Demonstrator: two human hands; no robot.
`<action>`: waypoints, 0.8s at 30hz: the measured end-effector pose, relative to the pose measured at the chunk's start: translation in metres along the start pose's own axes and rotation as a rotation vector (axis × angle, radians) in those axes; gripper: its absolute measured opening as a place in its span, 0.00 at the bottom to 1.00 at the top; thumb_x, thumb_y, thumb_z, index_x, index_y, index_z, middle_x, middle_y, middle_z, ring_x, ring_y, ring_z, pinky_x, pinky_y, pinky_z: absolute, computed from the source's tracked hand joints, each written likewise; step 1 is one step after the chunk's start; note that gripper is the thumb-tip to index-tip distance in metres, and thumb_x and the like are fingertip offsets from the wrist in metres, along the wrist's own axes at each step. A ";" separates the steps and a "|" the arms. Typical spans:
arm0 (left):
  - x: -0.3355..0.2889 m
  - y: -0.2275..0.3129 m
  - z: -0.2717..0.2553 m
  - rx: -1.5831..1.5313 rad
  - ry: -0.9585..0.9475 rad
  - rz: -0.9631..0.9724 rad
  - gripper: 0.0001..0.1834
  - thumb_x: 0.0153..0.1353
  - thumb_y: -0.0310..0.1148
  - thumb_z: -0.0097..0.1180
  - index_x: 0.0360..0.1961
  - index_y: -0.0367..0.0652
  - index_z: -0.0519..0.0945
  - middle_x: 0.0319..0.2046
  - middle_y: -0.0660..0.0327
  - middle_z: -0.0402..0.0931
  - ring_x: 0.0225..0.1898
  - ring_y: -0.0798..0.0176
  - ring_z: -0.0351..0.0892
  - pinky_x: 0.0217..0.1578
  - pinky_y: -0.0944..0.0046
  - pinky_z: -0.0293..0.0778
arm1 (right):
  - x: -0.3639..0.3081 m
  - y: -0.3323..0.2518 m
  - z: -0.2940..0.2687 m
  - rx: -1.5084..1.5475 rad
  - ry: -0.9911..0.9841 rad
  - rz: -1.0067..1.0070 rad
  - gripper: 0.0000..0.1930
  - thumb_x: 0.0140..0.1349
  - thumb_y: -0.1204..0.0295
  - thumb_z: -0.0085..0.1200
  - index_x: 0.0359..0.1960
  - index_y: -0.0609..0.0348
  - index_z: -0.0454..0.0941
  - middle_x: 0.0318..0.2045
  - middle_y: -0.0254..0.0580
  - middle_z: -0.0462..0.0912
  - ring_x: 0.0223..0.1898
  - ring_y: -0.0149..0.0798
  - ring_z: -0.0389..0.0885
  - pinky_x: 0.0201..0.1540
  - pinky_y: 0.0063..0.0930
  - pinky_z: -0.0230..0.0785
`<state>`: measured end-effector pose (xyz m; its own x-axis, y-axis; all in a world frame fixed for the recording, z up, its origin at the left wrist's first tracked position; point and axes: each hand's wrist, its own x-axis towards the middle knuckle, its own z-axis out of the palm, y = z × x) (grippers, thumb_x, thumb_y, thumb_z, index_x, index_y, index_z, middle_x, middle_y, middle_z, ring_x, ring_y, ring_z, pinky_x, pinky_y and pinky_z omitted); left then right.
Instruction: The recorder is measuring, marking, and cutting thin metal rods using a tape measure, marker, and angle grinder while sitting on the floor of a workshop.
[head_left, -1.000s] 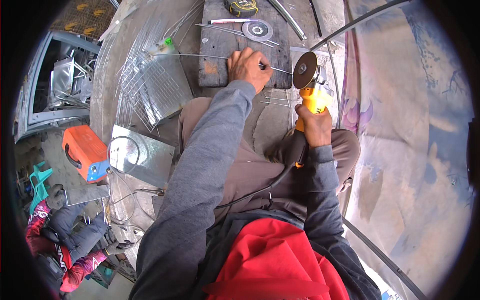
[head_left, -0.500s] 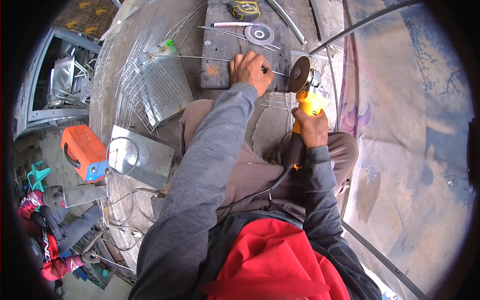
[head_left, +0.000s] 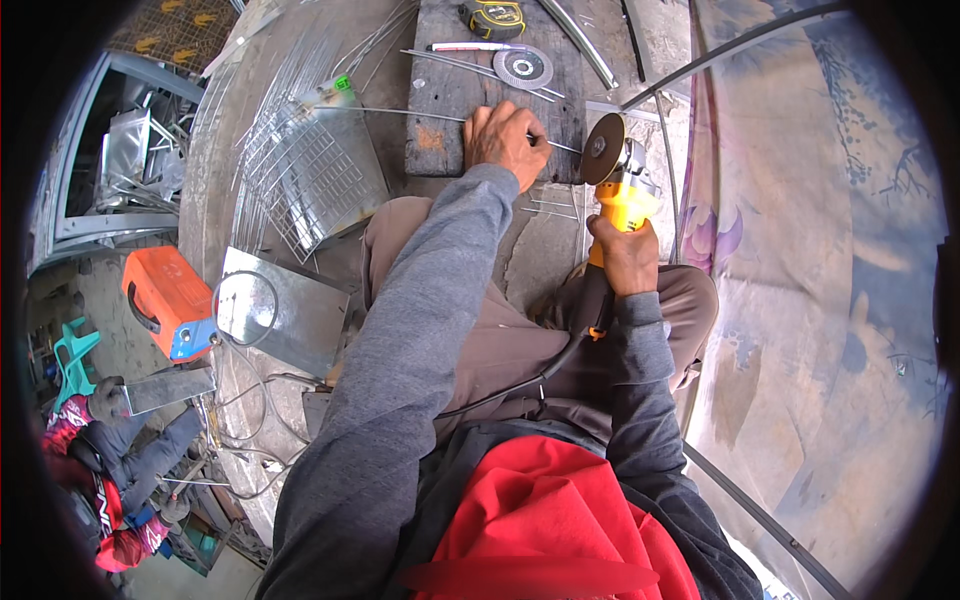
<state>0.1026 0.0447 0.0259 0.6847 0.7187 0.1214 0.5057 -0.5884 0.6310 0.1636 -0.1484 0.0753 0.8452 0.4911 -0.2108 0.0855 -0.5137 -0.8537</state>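
Observation:
My left hand (head_left: 505, 145) is closed on a thin metal rod (head_left: 390, 111), pressing it down on a dark wooden board (head_left: 432, 95). The rod runs left past the board's edge, and its right end reaches the cutting disc (head_left: 601, 151); whether they touch I cannot tell. That disc is fitted to a yellow and black angle grinder (head_left: 630, 205), held upright over my right knee. Around the grinder's body my right hand (head_left: 628, 258) is wrapped. Beyond my left hand, a flap disc (head_left: 523, 68), a pen-like marker (head_left: 478, 46) and short rods (head_left: 465, 65) lie on the board.
A tape measure (head_left: 493, 18) rests at the board's far end. Left of me are wire mesh (head_left: 300, 190), a metal sheet (head_left: 280, 312) and an orange machine (head_left: 168, 303) with cables. A co-worker (head_left: 120, 480) sits at lower left. Fabric sheeting (head_left: 800, 250) spreads along the right.
Both my hands keep their grips, and the rod and grinder stay nearly in place. The view has shifted slightly. At lower left the co-worker's arms and body have moved a little.

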 end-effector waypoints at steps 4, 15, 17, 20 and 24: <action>0.000 0.000 0.000 -0.006 -0.012 -0.001 0.07 0.51 0.38 0.64 0.32 0.53 0.82 0.38 0.67 0.74 0.49 0.57 0.66 0.58 0.57 0.57 | 0.000 0.000 0.000 -0.003 -0.001 0.014 0.15 0.47 0.66 0.61 0.32 0.66 0.77 0.25 0.41 0.80 0.25 0.34 0.77 0.32 0.29 0.71; 0.000 -0.002 0.002 -0.001 0.012 0.006 0.07 0.52 0.38 0.64 0.31 0.53 0.82 0.37 0.67 0.74 0.49 0.57 0.67 0.57 0.58 0.58 | 0.004 0.012 0.001 0.012 -0.022 -0.011 0.16 0.48 0.66 0.60 0.32 0.67 0.77 0.26 0.41 0.81 0.27 0.34 0.78 0.34 0.30 0.71; 0.000 -0.002 0.001 -0.006 0.013 0.006 0.07 0.52 0.38 0.64 0.31 0.53 0.82 0.37 0.67 0.74 0.49 0.57 0.67 0.57 0.58 0.58 | 0.004 0.015 0.001 -0.058 0.002 0.003 0.16 0.48 0.66 0.60 0.34 0.67 0.77 0.28 0.42 0.81 0.29 0.35 0.79 0.36 0.30 0.71; -0.001 -0.002 0.000 -0.005 0.015 0.014 0.06 0.52 0.39 0.63 0.32 0.53 0.82 0.38 0.67 0.74 0.49 0.57 0.67 0.57 0.58 0.58 | 0.004 0.017 0.002 -0.015 -0.002 -0.001 0.18 0.48 0.66 0.61 0.36 0.67 0.77 0.30 0.43 0.82 0.30 0.36 0.79 0.37 0.30 0.71; -0.001 -0.001 0.001 -0.006 0.010 0.014 0.06 0.52 0.39 0.63 0.31 0.53 0.82 0.37 0.67 0.74 0.49 0.57 0.67 0.57 0.59 0.58 | 0.006 0.027 0.003 -0.001 0.003 -0.046 0.15 0.52 0.68 0.59 0.39 0.65 0.77 0.29 0.37 0.80 0.29 0.30 0.76 0.35 0.27 0.69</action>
<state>0.1019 0.0449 0.0246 0.6867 0.7138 0.1377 0.4927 -0.5963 0.6338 0.1693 -0.1574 0.0495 0.8419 0.5123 -0.1699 0.1248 -0.4911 -0.8621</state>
